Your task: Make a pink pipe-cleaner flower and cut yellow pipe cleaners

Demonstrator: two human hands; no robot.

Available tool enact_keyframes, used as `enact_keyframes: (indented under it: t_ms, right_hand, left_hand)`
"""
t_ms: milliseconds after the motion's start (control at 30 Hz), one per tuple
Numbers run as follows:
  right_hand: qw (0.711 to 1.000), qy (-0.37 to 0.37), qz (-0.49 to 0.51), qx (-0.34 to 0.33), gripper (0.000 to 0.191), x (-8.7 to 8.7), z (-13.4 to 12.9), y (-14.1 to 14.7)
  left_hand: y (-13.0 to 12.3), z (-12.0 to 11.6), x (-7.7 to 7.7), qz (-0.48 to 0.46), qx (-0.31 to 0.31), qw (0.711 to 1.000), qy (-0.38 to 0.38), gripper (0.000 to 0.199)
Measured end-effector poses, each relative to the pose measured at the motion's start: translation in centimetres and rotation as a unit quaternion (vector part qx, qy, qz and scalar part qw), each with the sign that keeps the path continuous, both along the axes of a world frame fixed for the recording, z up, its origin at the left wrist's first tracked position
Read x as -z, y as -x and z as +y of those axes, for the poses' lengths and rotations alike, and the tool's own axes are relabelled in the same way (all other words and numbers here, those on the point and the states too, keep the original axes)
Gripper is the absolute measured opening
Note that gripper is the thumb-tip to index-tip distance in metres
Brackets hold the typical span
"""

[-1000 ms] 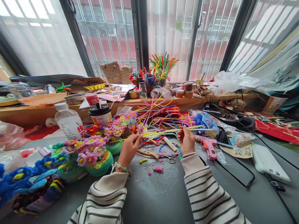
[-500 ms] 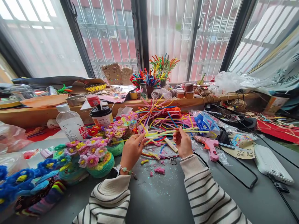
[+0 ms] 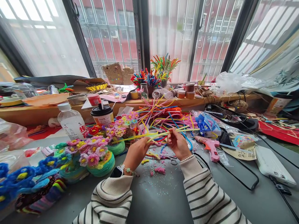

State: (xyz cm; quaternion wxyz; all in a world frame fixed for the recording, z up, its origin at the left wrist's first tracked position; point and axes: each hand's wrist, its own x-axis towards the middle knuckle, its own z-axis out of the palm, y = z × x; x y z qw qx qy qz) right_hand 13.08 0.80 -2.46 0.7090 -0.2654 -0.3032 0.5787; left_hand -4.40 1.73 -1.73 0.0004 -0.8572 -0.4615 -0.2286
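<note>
Yellow pipe cleaners [image 3: 159, 134] stretch between my two hands above the grey table. My left hand [image 3: 137, 152] pinches them near their middle, and some ends stick out leftward past the flower pots. My right hand [image 3: 177, 143] grips the same bundle between thumb and fingers, with ends reaching right toward a blue packet [image 3: 207, 124]. Behind my hands lies a heap of loose pipe cleaners [image 3: 161, 115] in pink, red, yellow and blue. Below them are scissors [image 3: 172, 161], partly hidden, and pink fluff scraps [image 3: 159, 170] among glitter.
Pink fuzzy flowers [image 3: 92, 151] on green bases and blue ones [image 3: 22, 177] crowd the left. A plastic bottle [image 3: 71, 123] and lidded cup [image 3: 102, 116] stand behind. At right lie a pink glue gun [image 3: 212, 147], its cable, and a white power bank [image 3: 273, 165].
My hands have drawn closer together, the right shifting left along the yellow pipe cleaners and the left a little lower and to the right. A blue pipe cleaner now shows beside my right hand.
</note>
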Motion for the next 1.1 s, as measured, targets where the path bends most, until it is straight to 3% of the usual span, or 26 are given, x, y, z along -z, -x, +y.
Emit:
enact_keyframes:
  t_ms: [100,233,467,700,933,1100]
  right_hand:
    - [0.999,0.007,-0.015,0.041,0.023,0.3,0.2,-0.3]
    - [0.998,0.012,-0.029,0.048,0.025,0.3,0.2,-0.4]
    - [0.992,0.014,-0.013,0.124,0.026,0.0,0.4,-1.6]
    - [0.985,0.017,0.009,0.172,0.028,0.1,0.7,-3.2]
    - [0.971,0.024,0.022,0.237,0.028,0.0,0.6,-4.8]
    - [0.974,0.042,0.007,0.221,0.027,0.0,0.7,-4.8]
  left_hand:
    - [0.1,-0.1,-0.1,0.004,-0.004,1.000,0.023,0.038]
    - [0.4,0.1,-0.2,0.050,-0.049,0.997,0.036,0.039]
    - [1.7,0.8,-0.3,0.045,-0.141,0.989,-0.008,0.035]
    - [2.0,1.1,-0.1,-0.006,-0.106,0.994,0.005,0.030]
    - [2.4,1.0,-1.2,-0.170,-0.056,0.975,0.134,0.039]
    - [2.2,1.1,-1.2,-0.194,-0.044,0.962,0.186,0.044]
